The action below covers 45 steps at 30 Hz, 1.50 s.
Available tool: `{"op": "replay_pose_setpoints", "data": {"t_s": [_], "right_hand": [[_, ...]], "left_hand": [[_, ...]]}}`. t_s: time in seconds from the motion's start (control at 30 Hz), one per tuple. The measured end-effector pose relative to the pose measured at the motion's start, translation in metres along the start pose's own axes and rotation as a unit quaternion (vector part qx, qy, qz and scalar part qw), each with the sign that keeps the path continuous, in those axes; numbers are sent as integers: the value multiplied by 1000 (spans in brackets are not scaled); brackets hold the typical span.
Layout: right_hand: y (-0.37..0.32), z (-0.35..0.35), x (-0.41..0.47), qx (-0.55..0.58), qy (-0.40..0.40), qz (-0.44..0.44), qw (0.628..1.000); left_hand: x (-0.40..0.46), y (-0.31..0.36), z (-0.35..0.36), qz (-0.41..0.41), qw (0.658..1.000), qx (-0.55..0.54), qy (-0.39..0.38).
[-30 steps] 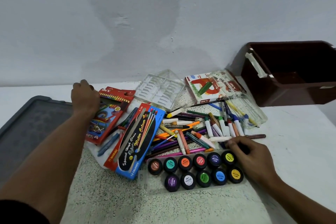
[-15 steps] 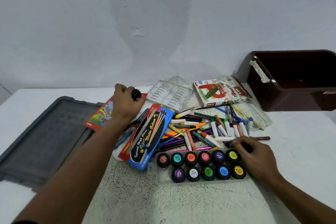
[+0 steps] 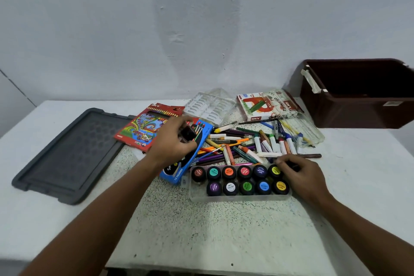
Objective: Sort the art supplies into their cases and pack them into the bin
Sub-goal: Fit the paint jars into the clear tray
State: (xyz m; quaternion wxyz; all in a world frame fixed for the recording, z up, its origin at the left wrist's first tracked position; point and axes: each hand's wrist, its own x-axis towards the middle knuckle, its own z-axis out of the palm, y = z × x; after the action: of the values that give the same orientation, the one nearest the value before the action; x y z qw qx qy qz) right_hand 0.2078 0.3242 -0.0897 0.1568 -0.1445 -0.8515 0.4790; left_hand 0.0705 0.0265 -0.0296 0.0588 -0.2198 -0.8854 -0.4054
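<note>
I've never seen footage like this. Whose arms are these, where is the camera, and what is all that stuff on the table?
There is no machine here: a person wears a camera on the head, looking down at their own arms. The left hand holds a small dark paint pot in its grip above the blue colour box. The right hand rests at the end of the clear paint tray, which holds eleven pots. Behind lie loose pencils and crayons, a red pencil box, an oil pastel box, a grey lid and the brown bin.
</note>
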Motion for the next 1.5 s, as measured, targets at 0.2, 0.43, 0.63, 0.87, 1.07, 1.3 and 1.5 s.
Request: {"op": "replay_pose_setpoints", "data": {"t_s": [0.2,0.43,0.63,0.87,1.07,1.3,1.5], "right_hand": [[5,-2,-5,37,-29,-34,998],[6,-4,-4,-46,-45,-83,995],[7,-6,-6,-93,-93,-123,984],[16,-11,-13,-184,-176,-158,954],[15,-14,-13,-165,-184,-140,959],[8,-20,-10,-161,-231,-110,953],[7,-28,-9,-169,-242,-109,949]], "left_hand": [[-28,9,-1,2,998,-13,-65],[-46,13,-3,-36,990,-28,-135],[-65,14,4,-20,986,7,-165],[-76,15,2,-16,986,2,-168],[-86,13,-1,-27,984,-16,-174],[-89,5,4,16,986,33,-165],[-90,-1,9,62,984,55,-157]]}}
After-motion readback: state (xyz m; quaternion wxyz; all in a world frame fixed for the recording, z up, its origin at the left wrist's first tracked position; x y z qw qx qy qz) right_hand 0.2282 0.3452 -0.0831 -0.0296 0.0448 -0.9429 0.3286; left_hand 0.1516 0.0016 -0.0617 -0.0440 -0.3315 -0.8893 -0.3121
